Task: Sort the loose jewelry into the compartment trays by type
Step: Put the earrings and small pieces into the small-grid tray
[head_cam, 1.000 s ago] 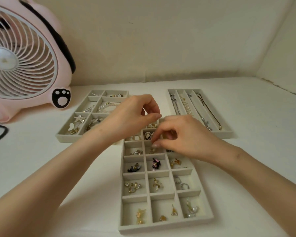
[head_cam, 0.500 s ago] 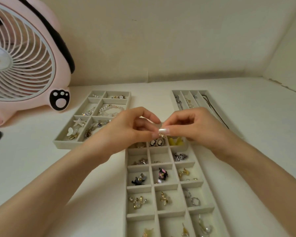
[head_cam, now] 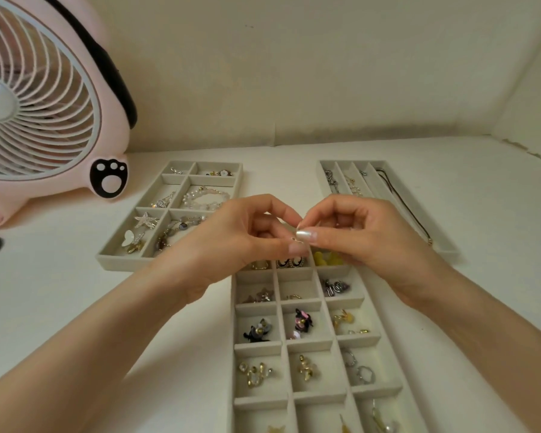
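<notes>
The left hand (head_cam: 231, 242) and right hand (head_cam: 366, 242) pinch one tiny piece (head_cam: 295, 240) over the tray (head_cam: 258, 345). Next, I think, drop it in its matching box.

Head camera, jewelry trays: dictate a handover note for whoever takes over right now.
Left hand and right hand both pinch one small silvery jewelry piece above the far end of the grey small-cell grid tray.
Done: small pieces sit in most grid cells; beaded bracelets and pins lie in the grey wide-cell tray; chains lie in the grey long-slot tray.
Left: put the pinched piece into its matching cell.
</notes>
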Available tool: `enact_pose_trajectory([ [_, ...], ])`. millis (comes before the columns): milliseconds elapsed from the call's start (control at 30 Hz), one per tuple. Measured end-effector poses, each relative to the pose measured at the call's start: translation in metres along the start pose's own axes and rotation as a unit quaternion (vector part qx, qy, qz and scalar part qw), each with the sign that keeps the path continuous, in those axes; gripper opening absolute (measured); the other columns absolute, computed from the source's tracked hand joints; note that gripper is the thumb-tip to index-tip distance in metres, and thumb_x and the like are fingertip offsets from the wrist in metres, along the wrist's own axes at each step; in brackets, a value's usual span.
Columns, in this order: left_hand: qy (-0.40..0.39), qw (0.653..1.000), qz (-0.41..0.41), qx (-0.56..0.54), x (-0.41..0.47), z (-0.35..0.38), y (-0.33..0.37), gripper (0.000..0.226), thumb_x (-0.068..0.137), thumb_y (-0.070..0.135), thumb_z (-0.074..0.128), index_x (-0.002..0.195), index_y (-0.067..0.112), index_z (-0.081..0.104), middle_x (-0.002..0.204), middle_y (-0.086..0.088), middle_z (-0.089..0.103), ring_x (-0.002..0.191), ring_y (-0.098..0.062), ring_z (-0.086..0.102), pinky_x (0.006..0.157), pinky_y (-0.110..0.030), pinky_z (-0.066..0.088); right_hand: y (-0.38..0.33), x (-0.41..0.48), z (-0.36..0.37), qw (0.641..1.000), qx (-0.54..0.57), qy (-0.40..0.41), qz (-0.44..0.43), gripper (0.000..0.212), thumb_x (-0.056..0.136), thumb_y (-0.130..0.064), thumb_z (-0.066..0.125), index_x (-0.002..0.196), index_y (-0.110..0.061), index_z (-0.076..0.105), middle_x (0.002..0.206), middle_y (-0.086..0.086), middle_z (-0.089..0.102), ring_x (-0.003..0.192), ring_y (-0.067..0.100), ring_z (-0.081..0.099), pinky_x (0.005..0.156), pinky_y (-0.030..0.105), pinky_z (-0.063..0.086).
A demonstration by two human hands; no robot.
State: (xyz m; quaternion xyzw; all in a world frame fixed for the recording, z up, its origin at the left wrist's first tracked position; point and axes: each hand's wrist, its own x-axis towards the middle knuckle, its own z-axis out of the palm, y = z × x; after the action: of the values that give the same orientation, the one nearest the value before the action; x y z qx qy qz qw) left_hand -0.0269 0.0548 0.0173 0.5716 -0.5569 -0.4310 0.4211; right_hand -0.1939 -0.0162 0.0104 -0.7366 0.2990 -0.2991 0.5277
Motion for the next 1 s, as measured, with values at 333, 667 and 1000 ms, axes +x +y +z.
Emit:
enact_pose_trajectory([
  [333,0.086,0.996,0.037,0.005,0.003,-0.008,0.001,0.014,0.086,0.008,0.060,0.097,0.008,0.069,0.077,0.000,0.070,0.063,0.006,0.059,0.058,-0.003,0.040,0.001,-0.006,0.009,0.932,-0.344,-0.091,-0.062,0.008,0.073,-0.032,0.078,0.078,-0.036,0.074,0.073,-0.013,0.057,0.071,0.003,0.053,0.071,0.029,0.046],
  [667,0.089,0.996,0.013,0.015,0.004,-0.009,0.000,0.021,0.093,0.013,0.052,0.100,0.012,0.072,0.087,0.001,0.074,0.057,0.005,0.050,0.053,-0.004,0.037,0.000,-0.006,0.016,0.907,-0.392,-0.124,-0.092,0.005,0.079,-0.036,0.073,0.083,-0.037,0.073,0.073,-0.017,0.055,0.072,-0.001,0.051,0.067,0.019,0.041],
  [1000,0.100,0.992,0.048,0.052,0.004,-0.009,-0.001,0.011,0.085,0.008,0.063,0.091,0.008,0.072,0.082,-0.006,0.072,0.077,-0.004,0.064,0.073,-0.012,0.049,0.001,-0.002,0.012,0.920,-0.369,-0.097,-0.088,0.003,0.079,-0.030,0.071,0.076,-0.029,0.070,0.072,-0.012,0.058,0.065,0.002,0.051,0.065,0.024,0.043],
])
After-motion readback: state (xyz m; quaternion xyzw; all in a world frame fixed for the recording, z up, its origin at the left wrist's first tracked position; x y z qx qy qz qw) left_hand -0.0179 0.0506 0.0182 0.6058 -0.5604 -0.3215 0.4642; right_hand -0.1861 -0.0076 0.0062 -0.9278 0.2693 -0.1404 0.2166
